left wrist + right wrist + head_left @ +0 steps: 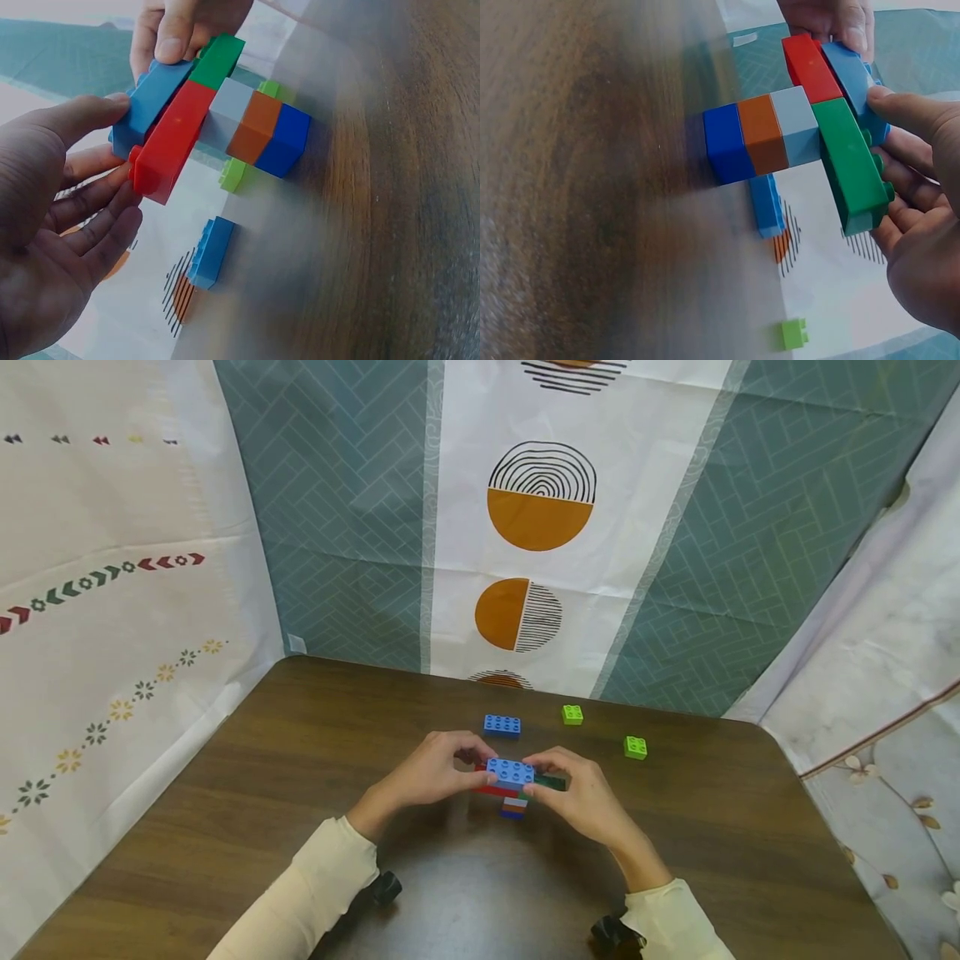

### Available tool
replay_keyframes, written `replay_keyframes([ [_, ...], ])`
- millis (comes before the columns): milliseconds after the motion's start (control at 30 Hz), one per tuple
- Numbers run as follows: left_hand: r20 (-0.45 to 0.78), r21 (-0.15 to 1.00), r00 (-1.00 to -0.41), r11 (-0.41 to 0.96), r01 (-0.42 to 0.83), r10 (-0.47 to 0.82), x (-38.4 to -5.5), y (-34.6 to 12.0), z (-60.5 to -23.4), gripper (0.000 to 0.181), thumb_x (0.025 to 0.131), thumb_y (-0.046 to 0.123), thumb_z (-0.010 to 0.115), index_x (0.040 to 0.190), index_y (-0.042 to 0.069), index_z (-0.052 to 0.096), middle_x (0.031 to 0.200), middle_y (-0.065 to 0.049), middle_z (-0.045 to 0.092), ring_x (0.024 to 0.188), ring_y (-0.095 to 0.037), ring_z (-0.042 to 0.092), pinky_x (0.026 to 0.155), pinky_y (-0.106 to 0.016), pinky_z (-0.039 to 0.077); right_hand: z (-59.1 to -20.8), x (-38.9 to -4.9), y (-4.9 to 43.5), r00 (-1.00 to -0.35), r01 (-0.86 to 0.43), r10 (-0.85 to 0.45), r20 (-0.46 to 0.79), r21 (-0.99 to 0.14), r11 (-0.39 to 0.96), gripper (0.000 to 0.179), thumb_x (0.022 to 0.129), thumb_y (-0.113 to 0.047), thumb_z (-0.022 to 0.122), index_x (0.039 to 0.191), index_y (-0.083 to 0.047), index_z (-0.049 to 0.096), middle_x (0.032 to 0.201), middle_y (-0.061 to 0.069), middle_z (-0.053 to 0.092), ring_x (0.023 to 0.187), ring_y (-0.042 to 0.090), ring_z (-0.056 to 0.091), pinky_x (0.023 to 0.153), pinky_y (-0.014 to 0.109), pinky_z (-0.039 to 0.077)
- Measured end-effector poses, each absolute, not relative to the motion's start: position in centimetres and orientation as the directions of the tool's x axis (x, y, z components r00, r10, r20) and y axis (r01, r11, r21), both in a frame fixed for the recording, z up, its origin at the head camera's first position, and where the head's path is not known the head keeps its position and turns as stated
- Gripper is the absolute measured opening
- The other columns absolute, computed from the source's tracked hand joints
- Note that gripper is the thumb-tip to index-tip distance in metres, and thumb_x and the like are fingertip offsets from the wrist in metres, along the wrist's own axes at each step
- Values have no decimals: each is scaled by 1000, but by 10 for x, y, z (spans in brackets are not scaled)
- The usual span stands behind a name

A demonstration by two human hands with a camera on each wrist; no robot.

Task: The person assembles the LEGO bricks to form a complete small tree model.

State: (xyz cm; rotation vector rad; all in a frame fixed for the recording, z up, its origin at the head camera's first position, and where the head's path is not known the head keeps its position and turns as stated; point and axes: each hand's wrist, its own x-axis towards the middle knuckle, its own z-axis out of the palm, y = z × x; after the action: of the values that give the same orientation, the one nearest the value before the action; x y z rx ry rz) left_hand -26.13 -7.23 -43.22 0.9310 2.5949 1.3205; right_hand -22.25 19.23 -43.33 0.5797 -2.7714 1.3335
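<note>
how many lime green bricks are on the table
2: one lime brick beyond the right hand, another lime brick farther right, slightly closer. Others may be hidden.

The stack (pixel 226 112) is dark blue, orange, pale grey, red and green; the held brick (pixel 511 773) is light blue. Toward its two o'clock, lime bricks (pixel 572 715) dot the brown desk (pixel 225 827). Teal herringbone panels (pixel 345 527) flank black-lined orange circles (pixel 540 522).

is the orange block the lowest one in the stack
No, the dark blue block sits lowest, with the orange block between it and the pale grey block.
</note>
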Motion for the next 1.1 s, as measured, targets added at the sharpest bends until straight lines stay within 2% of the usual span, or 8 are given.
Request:
replay_keyframes([
  [367, 196, 764, -802, 425, 485, 564, -262, -71, -434, 27, 90, 32, 80, 112, 16, 74, 103, 4, 72, 98, -20, 64, 96, -47, 59, -433, -224, 193, -931, -335, -325, 167, -744, 578, 33, 88, -26, 82, 119, -21, 73, 115, -4, 72, 109, 20, 68, 103, 52, 56],
  [733, 205, 761, -801, 422, 492, 563, -262, -72, -434, 27, 90, 32, 81, 111, 16, 75, 102, 4, 72, 97, -18, 65, 96, -45, 59, -432, -225, 193, -931, -333, -326, 164, -751, 571, 31, 89, -25, 82, 118, -21, 73, 115, -4, 72, 109, 21, 67, 102, 50, 57],
  [933, 204, 765, -800, 418, 490, 564, -260, -70, -434, 27, 90, 31, 80, 111, 15, 75, 102, 2, 72, 100, -27, 66, 95, -46, 59, -433, -224, 195, -936, -316, -317, 150, -754, 576, 30, 89, -27, 81, 118, -22, 73, 115, -4, 72, 110, 20, 67, 102, 50, 57],
  [1100, 202, 770, -806, 419, 482, 556, -259, -72, -433, 26, 90, 31, 81, 110, 15, 75, 101, 2, 72, 99, -29, 66, 94, -47, 59, -432, -224, 193, -927, -341, -335, 168, -750, 567, 30, 90, -25, 81, 118, -20, 73, 115, -3, 71, 109, 21, 67, 102, 52, 56],
])
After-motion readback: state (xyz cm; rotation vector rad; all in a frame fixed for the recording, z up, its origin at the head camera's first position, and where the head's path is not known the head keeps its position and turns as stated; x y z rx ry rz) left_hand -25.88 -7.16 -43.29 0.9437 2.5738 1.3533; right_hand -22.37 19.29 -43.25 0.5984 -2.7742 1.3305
